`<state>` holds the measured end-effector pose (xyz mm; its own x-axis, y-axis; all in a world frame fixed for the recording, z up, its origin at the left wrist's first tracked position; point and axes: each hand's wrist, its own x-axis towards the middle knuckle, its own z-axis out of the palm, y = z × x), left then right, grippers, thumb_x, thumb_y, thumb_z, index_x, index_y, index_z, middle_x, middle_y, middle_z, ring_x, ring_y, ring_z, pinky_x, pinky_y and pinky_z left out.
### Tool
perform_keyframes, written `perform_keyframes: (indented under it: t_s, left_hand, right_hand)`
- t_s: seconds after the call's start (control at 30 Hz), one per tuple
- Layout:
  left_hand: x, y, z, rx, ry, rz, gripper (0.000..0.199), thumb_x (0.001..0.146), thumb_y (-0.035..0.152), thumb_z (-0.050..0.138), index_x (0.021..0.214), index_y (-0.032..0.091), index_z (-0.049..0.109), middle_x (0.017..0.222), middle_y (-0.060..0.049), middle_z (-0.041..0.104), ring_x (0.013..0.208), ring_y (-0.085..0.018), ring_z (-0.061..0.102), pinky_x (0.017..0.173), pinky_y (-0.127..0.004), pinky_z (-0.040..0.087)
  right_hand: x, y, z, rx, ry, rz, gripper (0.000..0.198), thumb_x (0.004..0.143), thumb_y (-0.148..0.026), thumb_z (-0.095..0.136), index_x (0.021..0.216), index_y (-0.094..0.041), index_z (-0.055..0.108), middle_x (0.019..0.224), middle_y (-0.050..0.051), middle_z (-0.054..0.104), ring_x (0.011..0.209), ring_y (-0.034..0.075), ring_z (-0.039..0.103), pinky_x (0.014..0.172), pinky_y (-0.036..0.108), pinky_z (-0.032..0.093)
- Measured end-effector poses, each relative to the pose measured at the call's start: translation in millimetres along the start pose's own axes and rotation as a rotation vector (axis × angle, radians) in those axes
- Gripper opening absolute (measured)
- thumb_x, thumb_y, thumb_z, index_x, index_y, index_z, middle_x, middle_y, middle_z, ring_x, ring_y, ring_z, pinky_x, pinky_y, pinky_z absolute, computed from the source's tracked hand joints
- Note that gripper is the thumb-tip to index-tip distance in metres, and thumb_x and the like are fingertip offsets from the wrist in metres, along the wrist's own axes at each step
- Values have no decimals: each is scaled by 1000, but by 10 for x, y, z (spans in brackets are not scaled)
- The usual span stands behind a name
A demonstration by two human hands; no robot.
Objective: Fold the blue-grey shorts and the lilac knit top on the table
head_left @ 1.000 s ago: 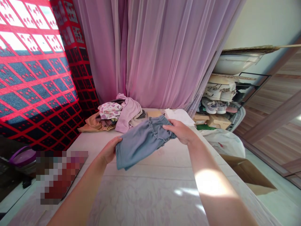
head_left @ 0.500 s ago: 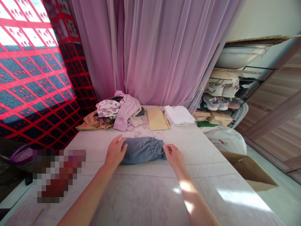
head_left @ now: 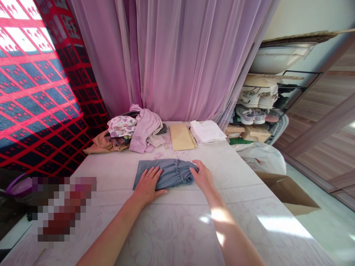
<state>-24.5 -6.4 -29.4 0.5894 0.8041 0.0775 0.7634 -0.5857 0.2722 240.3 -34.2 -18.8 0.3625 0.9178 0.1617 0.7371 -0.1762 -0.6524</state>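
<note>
A blue-grey folded garment [head_left: 169,173] with a gathered, ruffled right end lies crosswise on the light patterned cloth in front of me. My left hand [head_left: 148,184] rests flat on its left part, fingers spread and thumb out on the cloth beside it. At the ruffled end, my right hand [head_left: 202,175] pinches the garment's edge between thumb and fingers. Behind it lie a yellow folded cloth [head_left: 181,136] and a stack of white folded cloth [head_left: 208,132]. Further left is a loose heap of clothes [head_left: 145,129] in lilac, spotted white and tan.
Lilac curtains [head_left: 172,62] hang behind the table surface [head_left: 177,229]. On the right stand a rack with shoes [head_left: 249,114], a white basin [head_left: 280,59] and an open cardboard box [head_left: 288,192] on the floor. A red and dark checked fabric [head_left: 41,92] hangs at left. A blurred patch covers the left edge.
My left hand has come from the garment's left edge onto its top and flattened there. My right hand has closed on the ruffled end. The view has shifted slightly.
</note>
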Motion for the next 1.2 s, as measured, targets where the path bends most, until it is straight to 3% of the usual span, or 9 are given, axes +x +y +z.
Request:
perform_keyframes:
  t_s: [0.1, 0.27, 0.37, 0.47, 0.6, 0.7, 0.9, 1.03, 1.2]
  left_hand:
    - [5, 6, -4, -13, 4, -21, 82, 80, 54, 63, 149, 21, 34, 154, -13, 37, 143, -32, 31, 117, -53, 22]
    - [19, -48, -10, -70, 35, 16, 63, 88, 49, 55, 145, 25, 42, 152, -12, 41, 140, -29, 36, 116, -54, 25]
    - [53, -86, -48, -124, -1, -1, 53, 93, 49, 48, 141, 29, 47, 149, -10, 46, 138, -29, 40, 114, -56, 27]
    - [90, -112, -109, -170, -38, -5, 49, 94, 49, 44, 139, 29, 50, 147, -9, 49, 137, -27, 42, 113, -55, 28]
    - [76, -161, -194, -210, -89, 47, 47, 96, 42, 41, 139, 27, 51, 145, -8, 51, 135, -24, 44, 114, -50, 31]
    - [3, -204, -245, -226, -51, 60, 46, 95, 34, 40, 138, 25, 52, 146, -7, 50, 134, -22, 46, 113, -44, 35]
    - [-168, -255, -341, -186, -8, 3, 54, 82, 34, 59, 135, 23, 52, 145, -9, 50, 131, -26, 48, 110, -42, 38]
    - [-213, -217, -376, -174, -13, -23, 50, 78, 38, 63, 126, 22, 57, 139, -10, 55, 125, -27, 53, 106, -41, 42]
    - [-229, -143, -301, -121, 58, -62, 52, 78, 34, 62, 126, 18, 52, 126, -12, 63, 115, -27, 59, 100, -39, 45]
  right_hand:
    - [-48, 84, 65, 96, 12, -14, 35, 86, -37, 52, 115, -19, 61, 99, 8, 70, 79, 18, 65, 74, 32, 51]
    - [-248, 115, 36, 195, 224, -166, 26, 84, -38, 47, 93, -19, 64, 98, 10, 65, 81, 19, 63, 67, 31, 52]
    - [-371, 96, 19, 153, 200, -337, 16, 80, -28, 52, 88, -22, 65, 99, 9, 65, 93, 21, 62, 80, 35, 53]
    - [-418, 112, 63, 45, 144, -409, 33, 75, -21, 56, 105, -22, 66, 113, 10, 63, 107, 24, 59, 94, 41, 49]
    - [-347, 175, 80, -61, 113, -373, 30, 83, -21, 51, 106, -23, 69, 112, 8, 64, 105, 22, 59, 94, 39, 49]
    - [-256, 151, -12, -123, 83, -331, 27, 88, -25, 48, 101, -25, 72, 111, 7, 65, 103, 21, 61, 89, 36, 50]
    - [-52, -167, -325, -274, -80, -247, 25, 90, -28, 49, 99, -28, 72, 106, 2, 70, 85, 18, 64, 72, 28, 46]
    - [93, -391, -480, -374, -120, -197, 23, 89, -32, 50, 94, -28, 72, 98, 1, 73, 83, 18, 63, 67, 26, 40]
    - [201, -602, -580, -445, -130, -220, 26, 90, -32, 45, 97, -27, 70, 103, 0, 72, 84, 16, 63, 66, 25, 37]
